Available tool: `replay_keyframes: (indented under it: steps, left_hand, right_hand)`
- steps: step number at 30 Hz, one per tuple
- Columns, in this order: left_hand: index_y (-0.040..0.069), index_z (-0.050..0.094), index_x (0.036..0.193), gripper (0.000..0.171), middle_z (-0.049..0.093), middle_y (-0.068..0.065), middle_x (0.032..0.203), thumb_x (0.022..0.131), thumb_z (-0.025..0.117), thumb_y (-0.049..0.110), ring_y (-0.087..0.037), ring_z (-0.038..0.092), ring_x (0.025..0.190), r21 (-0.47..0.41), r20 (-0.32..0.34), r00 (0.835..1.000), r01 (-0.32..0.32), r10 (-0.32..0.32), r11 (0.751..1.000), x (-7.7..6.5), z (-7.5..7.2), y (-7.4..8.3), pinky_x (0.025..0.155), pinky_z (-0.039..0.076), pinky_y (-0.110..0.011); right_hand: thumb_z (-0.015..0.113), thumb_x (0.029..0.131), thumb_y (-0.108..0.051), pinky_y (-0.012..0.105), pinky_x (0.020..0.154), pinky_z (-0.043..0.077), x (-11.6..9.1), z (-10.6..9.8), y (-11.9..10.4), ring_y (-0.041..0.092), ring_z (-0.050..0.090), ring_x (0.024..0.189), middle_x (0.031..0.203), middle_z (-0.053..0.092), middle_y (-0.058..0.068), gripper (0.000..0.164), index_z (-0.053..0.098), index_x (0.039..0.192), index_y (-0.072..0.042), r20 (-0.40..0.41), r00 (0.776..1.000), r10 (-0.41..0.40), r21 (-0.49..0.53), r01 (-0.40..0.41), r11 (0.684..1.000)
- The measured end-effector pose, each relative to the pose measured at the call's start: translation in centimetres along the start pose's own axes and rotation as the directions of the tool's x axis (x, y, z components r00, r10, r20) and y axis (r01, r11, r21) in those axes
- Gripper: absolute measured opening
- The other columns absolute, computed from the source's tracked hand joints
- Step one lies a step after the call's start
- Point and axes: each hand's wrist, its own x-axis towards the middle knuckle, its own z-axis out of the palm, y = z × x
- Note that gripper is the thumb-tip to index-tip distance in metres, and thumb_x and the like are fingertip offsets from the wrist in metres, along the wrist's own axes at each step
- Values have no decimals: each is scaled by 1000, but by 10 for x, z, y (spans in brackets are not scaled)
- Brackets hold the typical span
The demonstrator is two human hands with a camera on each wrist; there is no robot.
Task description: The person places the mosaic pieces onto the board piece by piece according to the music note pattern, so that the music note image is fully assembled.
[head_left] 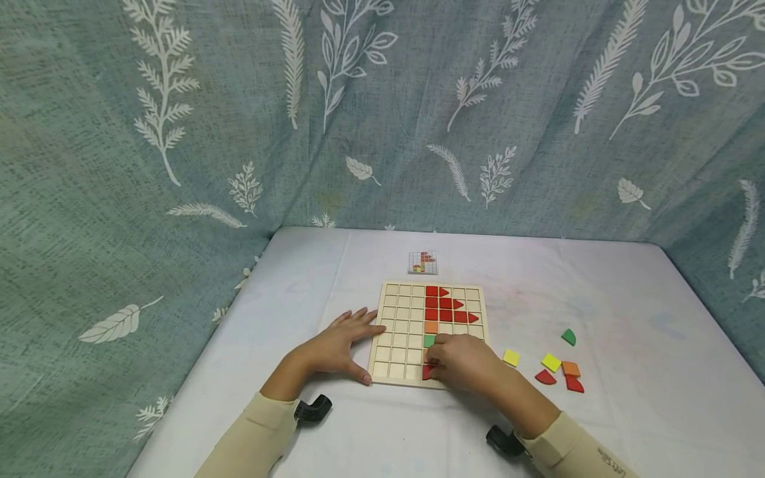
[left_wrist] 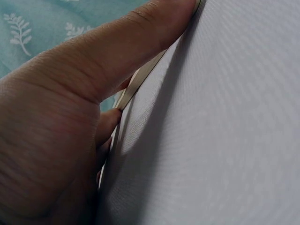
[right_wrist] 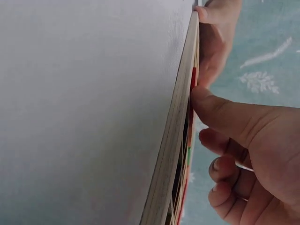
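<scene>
gridded board [head_left: 397, 356] on the white worktop [head_left: 370, 431]. three red rows [head_left: 445, 303] lie in its far half, long axes crosswise, pointed ends toward the right; the multicoloured column [head_left: 429, 340] below them runs to the near edge. left hand [head_left: 339, 344]: fingers extended and spread at the board's left side, thumb at its near corner. right hand [head_left: 467, 362]: fingers bent over the column's near end, thumb against a partly hidden red piece [head_left: 426, 372] in the nearest row; whether they pinch it cannot be told. loose pieces [head_left: 551, 362] lie to the board's right, a pattern card [head_left: 423, 263] beyond it.
</scene>
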Motion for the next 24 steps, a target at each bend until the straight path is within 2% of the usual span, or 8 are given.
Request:
replay_keyframes:
  steps: [3, 9, 15, 24]
  left_hand:
    - [26, 42, 149, 113, 16, -1, 161, 55, 73, 79, -21, 7, 148, -2, -1, 1000, -2, 2, 1000, 0, 0, -1, 117, 3, -43]
    - [26, 42, 149, 113, 16, -1, 161, 55, 73, 79, -22, 7, 148, -12, -2, 1000, -8, 8, 1000, 0, 1, -2, 117, 3, -43]
    - [25, 42, 149, 112, 17, -1, 161, 55, 74, 78, -22, 7, 148, -20, -7, 1000, -7, 7, 1000, 0, 0, -1, 118, 4, -44]
    - [25, 43, 149, 112, 17, -1, 161, 55, 74, 78, -22, 7, 147, -27, 2, 1000, 4, -4, 1000, 0, -2, 2, 117, 4, -45]
  right_hand:
    - [81, 78, -19, 25, 59, 48, -1, 0, 1, 4, 54, 66, 78, 55, -15, 13, 68, 79, -23, -3, 1000, -18, 11, 18, 1000]
    - [80, 80, -24, 22, 59, 45, 3, 0, -3, 1, 49, 66, 74, 51, -17, 13, 67, 78, -24, 8, 999, -46, 63, 45, 997]
    - [77, 80, -21, 22, 54, 40, 9, 3, -11, 1, 43, 59, 70, 46, -17, 16, 63, 73, -25, 13, 998, -58, 14, 58, 998]
    - [75, 79, -17, 23, 60, 47, 8, 5, -8, 0, 50, 65, 73, 53, -18, 8, 72, 78, -24, 35, 999, -28, 31, 27, 999]
